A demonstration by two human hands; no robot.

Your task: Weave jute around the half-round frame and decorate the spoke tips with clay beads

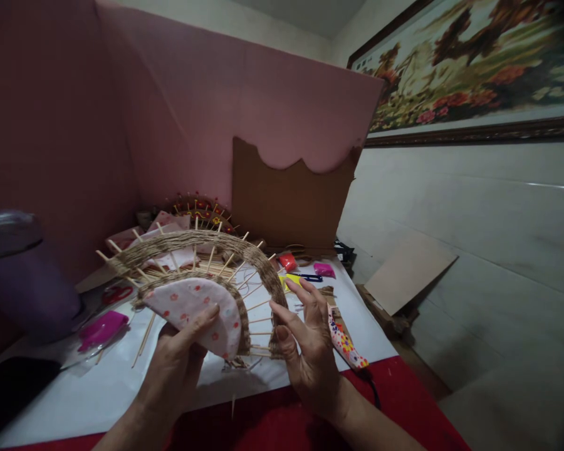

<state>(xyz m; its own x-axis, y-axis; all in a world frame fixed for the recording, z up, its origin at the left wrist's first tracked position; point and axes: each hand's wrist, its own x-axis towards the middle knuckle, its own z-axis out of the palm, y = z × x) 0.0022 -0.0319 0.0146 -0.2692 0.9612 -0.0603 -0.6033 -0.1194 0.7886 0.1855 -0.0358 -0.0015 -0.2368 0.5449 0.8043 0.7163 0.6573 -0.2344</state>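
My left hand (181, 357) grips a fan-shaped woven piece by its half-round base (202, 313), thumb on the front and the other fingers behind. White cloth with small red and pink flowers covers the base. Thin wooden sticks (237, 270) radiate from it, through an inner braid and an outer arched band of brown twine (197, 241). My right hand (313, 351) is at the band's right end, its thumb and index fingertip against or very near the twine. Its fingers are stretched out and apart, nothing visible between them.
Behind the piece lie loose sticks (225, 270), pink cloth (172, 220) and a red-and-yellow decorated arch (204, 210). A dark-blue cutter (308, 277), red packet (287, 262), magenta packets (104, 329) and a flower-patterned glue gun (345, 344) lie around. A purple bottle (26, 282) stands left.
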